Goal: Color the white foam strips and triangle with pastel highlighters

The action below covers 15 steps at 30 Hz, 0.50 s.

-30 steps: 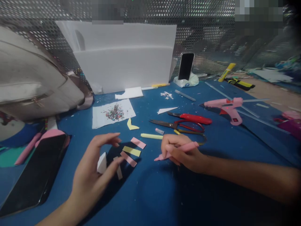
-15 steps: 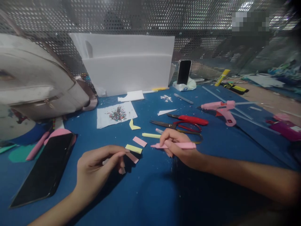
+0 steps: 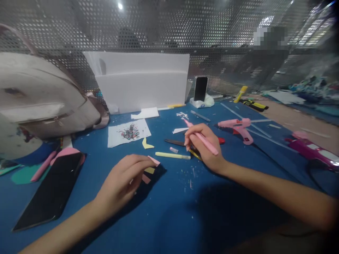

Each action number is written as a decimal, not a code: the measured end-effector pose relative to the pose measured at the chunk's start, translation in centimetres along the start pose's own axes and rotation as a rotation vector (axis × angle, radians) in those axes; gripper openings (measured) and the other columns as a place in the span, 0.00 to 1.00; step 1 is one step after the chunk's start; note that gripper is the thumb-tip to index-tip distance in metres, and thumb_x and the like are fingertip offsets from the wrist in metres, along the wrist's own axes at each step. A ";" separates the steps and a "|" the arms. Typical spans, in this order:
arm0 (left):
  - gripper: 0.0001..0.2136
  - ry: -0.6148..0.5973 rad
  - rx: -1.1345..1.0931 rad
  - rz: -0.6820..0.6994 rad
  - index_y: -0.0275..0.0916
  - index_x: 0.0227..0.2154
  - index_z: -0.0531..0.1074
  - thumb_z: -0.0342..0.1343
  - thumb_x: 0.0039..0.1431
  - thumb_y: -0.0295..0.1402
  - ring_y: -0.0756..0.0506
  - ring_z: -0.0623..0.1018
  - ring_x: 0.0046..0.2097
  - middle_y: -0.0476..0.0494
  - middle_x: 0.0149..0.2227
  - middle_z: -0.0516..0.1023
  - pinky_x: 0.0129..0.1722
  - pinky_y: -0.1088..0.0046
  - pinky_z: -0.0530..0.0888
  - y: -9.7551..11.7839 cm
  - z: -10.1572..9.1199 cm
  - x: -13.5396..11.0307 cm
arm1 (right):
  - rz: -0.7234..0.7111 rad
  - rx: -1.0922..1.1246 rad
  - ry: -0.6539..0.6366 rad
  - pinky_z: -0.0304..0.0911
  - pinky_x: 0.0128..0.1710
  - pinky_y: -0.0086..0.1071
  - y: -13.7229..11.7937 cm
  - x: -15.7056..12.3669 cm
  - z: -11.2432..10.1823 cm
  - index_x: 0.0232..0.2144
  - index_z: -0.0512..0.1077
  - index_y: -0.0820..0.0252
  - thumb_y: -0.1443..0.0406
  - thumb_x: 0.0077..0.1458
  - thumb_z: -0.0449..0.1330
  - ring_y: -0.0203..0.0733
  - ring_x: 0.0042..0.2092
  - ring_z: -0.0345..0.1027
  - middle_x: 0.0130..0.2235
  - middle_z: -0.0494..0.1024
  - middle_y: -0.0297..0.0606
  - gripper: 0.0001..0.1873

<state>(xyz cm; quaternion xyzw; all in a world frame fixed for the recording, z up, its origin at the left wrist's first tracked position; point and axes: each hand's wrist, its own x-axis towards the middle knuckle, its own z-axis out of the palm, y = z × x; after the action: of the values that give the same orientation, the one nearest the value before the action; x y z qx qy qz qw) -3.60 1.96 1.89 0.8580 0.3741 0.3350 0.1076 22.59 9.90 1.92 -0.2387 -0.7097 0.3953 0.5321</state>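
My right hand [image 3: 202, 144] is closed around a pink marker pen [image 3: 205, 141], its tip pointing up and to the left. Scissors [image 3: 174, 142] lie partly hidden behind that hand. My left hand [image 3: 124, 178] is curled over several small paper strips, its fingertips at a pink strip [image 3: 154, 161]. A yellow strip [image 3: 149, 170] and another pink strip [image 3: 146, 179] show beside its fingers. Whatever its fingers pinch is hidden from me. Between the hands lie a yellow marker [image 3: 172, 155] and a small pink-tinted cap [image 3: 174, 150].
A pink glue gun [image 3: 236, 127] lies on the right, with a purple tool [image 3: 315, 150] beyond it. White paper [image 3: 113, 137] with glittery bits, a folded yellow piece [image 3: 147, 143] and a black tablet-like slab [image 3: 50, 192] lie leftward. A phone [image 3: 201, 89] stands behind, near a backpack [image 3: 45, 95].
My right hand has lifted the pink marker up and away, turning its tip from leftward to up-left. My left hand has moved right and up, now covering more of the strips.
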 end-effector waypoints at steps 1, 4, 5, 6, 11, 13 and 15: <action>0.15 -0.042 0.036 0.023 0.42 0.52 0.69 0.44 0.68 0.23 0.47 0.76 0.45 0.43 0.47 0.75 0.45 0.67 0.71 0.0 0.1 0.9 | 0.000 -0.002 0.027 0.65 0.31 0.30 0.2 0.1 -0.2 0.41 0.67 0.57 0.66 0.66 0.52 0.33 0.29 0.67 0.32 0.70 0.33 0.04; 0.12 -0.151 0.129 0.094 0.41 0.49 0.71 0.45 0.68 0.26 0.44 0.75 0.45 0.43 0.44 0.76 0.44 0.63 0.72 -0.2 0.9 4.0 | 0.009 -0.002 0.028 0.64 0.29 0.29 0.7 0.1 -0.5 0.41 0.67 0.57 0.65 0.66 0.52 0.33 0.28 0.65 0.30 0.70 0.32 0.04; 0.11 -0.191 0.148 0.108 0.39 0.48 0.71 0.46 0.68 0.27 0.44 0.75 0.44 0.43 0.42 0.76 0.43 0.63 0.72 -0.4 1.2 5.2 | 0.010 -0.001 0.016 0.63 0.29 0.29 0.9 0.0 -0.5 0.41 0.67 0.57 0.65 0.65 0.52 0.33 0.28 0.65 0.30 0.70 0.32 0.05; 0.09 -0.231 0.158 0.125 0.38 0.46 0.71 0.48 0.68 0.29 0.44 0.75 0.45 0.43 0.44 0.75 0.43 0.62 0.73 -0.6 1.7 6.3 | 0.009 -0.001 0.007 0.63 0.29 0.29 1.0 -0.1 -0.4 0.41 0.67 0.57 0.65 0.65 0.52 0.34 0.29 0.65 0.30 0.70 0.32 0.05; 0.13 -0.378 0.197 0.124 0.37 0.49 0.69 0.55 0.65 0.38 0.45 0.76 0.45 0.41 0.48 0.73 0.44 0.61 0.76 -2.0 3.9 10.7 | -0.018 -0.016 0.033 0.63 0.30 0.30 1.3 -0.2 -0.4 0.42 0.67 0.57 0.64 0.66 0.51 0.33 0.29 0.64 0.30 0.69 0.32 0.06; 0.14 -0.409 0.209 0.101 0.37 0.50 0.69 0.55 0.65 0.38 0.44 0.76 0.46 0.41 0.49 0.73 0.44 0.61 0.76 -2.6 4.7 11.5 | -0.023 -0.020 0.037 0.62 0.29 0.29 1.4 -0.1 -0.6 0.42 0.66 0.57 0.63 0.66 0.51 0.33 0.28 0.63 0.30 0.69 0.31 0.06; 0.14 -0.426 0.215 0.071 0.38 0.50 0.69 0.55 0.65 0.38 0.44 0.76 0.46 0.41 0.50 0.72 0.45 0.60 0.76 -3.1 5.2 11.7 | -0.024 -0.021 0.034 0.61 0.29 0.29 1.6 -0.1 -0.7 0.41 0.66 0.57 0.63 0.66 0.51 0.32 0.28 0.63 0.29 0.69 0.31 0.06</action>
<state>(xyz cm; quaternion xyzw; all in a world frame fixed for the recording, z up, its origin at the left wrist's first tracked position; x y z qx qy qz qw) 3.80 12.82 2.40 0.9285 0.3460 0.1082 0.0801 23.11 10.96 0.68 -0.2425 -0.7074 0.3774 0.5462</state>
